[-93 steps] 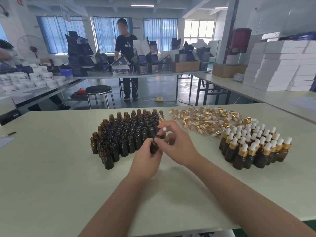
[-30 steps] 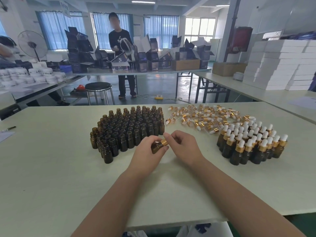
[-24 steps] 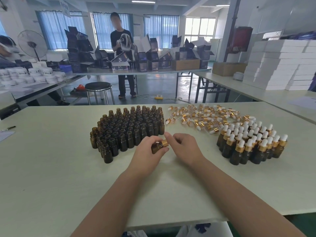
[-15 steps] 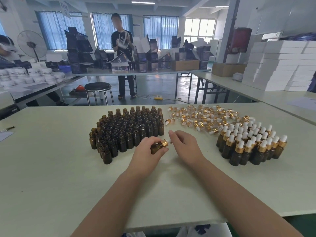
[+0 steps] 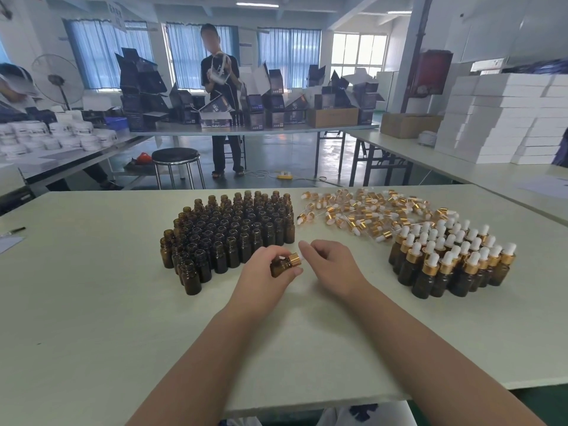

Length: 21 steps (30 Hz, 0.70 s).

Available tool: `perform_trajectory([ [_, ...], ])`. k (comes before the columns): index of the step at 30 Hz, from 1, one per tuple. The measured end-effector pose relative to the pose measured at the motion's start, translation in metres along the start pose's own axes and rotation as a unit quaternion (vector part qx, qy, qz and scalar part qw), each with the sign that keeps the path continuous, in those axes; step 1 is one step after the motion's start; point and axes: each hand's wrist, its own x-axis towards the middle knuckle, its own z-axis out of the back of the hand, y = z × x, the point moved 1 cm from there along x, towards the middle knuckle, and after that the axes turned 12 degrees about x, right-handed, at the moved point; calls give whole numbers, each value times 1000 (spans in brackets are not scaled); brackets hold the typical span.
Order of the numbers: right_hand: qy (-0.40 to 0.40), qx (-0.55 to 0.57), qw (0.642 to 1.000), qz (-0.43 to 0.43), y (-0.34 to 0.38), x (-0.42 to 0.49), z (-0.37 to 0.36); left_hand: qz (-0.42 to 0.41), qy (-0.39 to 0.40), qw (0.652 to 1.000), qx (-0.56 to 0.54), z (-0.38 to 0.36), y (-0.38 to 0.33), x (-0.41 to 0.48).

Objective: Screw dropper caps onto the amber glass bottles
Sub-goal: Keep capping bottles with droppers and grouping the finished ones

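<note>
My left hand (image 5: 264, 272) grips a small amber glass bottle (image 5: 280, 267), tilted to the right, with a gold dropper cap (image 5: 295, 259) on its neck. My right hand (image 5: 333, 267) hovers just right of the cap's white bulb, with its index finger lifted off and nothing in its fingers. A dense block of several uncapped amber bottles (image 5: 230, 235) stands behind my left hand. Loose gold-and-white dropper caps (image 5: 362, 210) lie in a pile at the back right. Several capped bottles (image 5: 451, 259) stand grouped at the right.
The white table (image 5: 92, 302) carries a pen and paper (image 5: 12, 233) at its left edge. Beyond it are a stool (image 5: 175, 156), a person standing at a far table with dark boxes (image 5: 276, 103), and stacked white boxes (image 5: 504, 118) on the right.
The cap went onto the bottle, which my left hand lowered and tilted. My right hand's fingers, which were pinching the cap a second ago, have come off it.
</note>
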Motion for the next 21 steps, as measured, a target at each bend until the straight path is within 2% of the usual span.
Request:
perform_trajectory([
  [11, 9, 22, 999, -39, 2, 0, 0, -4, -1, 1000, 7, 0, 0, 0],
  [21, 33, 7, 999, -26, 4, -1, 1, -10, -4, 1000, 1, -2, 2, 0],
])
